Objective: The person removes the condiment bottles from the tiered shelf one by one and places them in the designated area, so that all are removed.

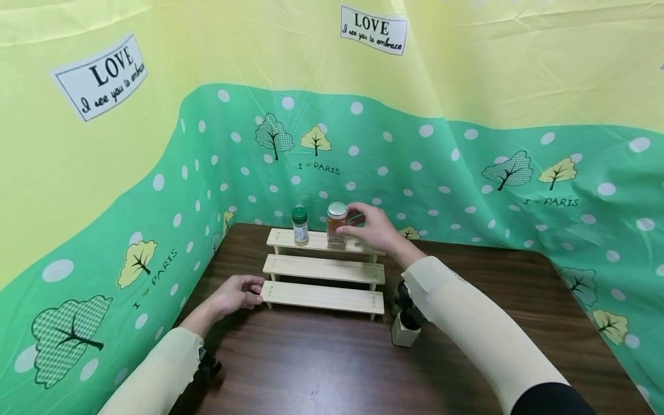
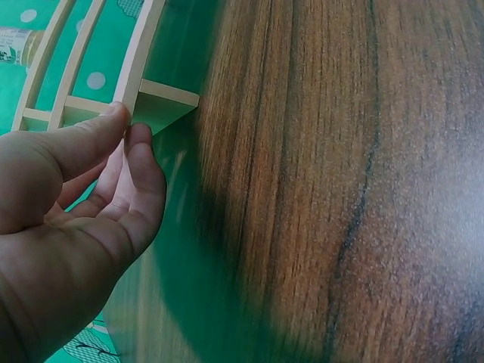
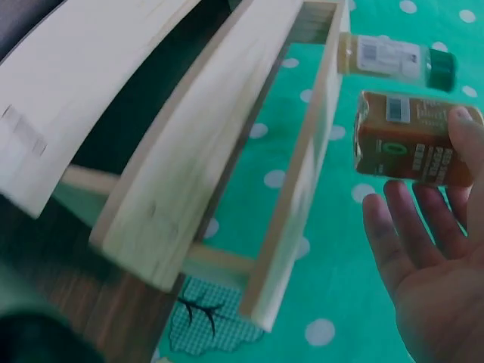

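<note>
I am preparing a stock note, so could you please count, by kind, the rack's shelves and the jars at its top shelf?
Wooden shelves: 3
Green-lidded jar: 1
Silver-lidded jar, held by the right hand: 1
Total: 5

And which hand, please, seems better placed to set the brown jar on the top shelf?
Probably the right hand: it holds the brown jar at the top shelf, near the green-capped bottle, while the left hand grips the bottom shelf.
</note>
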{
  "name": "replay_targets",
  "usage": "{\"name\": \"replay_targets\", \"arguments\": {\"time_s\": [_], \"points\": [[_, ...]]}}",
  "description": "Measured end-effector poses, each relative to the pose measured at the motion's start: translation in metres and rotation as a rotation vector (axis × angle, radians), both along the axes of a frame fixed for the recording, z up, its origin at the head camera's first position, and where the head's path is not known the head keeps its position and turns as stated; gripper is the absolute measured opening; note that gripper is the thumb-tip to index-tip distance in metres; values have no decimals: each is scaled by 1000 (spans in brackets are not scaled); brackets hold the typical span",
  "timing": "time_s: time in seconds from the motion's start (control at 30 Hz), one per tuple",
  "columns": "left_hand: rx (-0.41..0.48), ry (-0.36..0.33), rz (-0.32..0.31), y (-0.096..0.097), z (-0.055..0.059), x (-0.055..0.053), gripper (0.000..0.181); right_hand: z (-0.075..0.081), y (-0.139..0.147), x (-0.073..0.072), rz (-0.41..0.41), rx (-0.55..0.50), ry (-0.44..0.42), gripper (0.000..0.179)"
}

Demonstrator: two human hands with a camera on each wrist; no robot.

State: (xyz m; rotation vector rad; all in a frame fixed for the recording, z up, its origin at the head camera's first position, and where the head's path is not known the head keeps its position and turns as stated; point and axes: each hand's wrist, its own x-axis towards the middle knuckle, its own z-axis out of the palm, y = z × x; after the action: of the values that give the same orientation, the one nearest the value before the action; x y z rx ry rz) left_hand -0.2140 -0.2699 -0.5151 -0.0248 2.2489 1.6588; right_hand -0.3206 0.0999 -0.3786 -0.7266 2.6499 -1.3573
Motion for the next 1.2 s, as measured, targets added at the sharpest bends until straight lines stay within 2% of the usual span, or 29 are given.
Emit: {"name": "replay_targets", "arguments": {"time_s": [0.27, 0.47, 0.77, 0.9, 1.2], "points": [[-1, 3, -13, 2, 3, 1, 55, 13, 44, 22, 27, 52, 37, 55], [2, -8, -17, 3, 4, 3, 55, 17, 83, 50, 18, 59, 80, 58], [4, -6, -14, 3, 2, 3, 55, 20, 141, 89, -42, 61, 63, 55], [1, -11, -3, 3, 0, 3, 54, 13, 165, 105, -49, 55, 75, 51], [-4, 5, -14, 3, 0, 5, 55, -18, 209, 130, -66, 46, 130, 45]]}}
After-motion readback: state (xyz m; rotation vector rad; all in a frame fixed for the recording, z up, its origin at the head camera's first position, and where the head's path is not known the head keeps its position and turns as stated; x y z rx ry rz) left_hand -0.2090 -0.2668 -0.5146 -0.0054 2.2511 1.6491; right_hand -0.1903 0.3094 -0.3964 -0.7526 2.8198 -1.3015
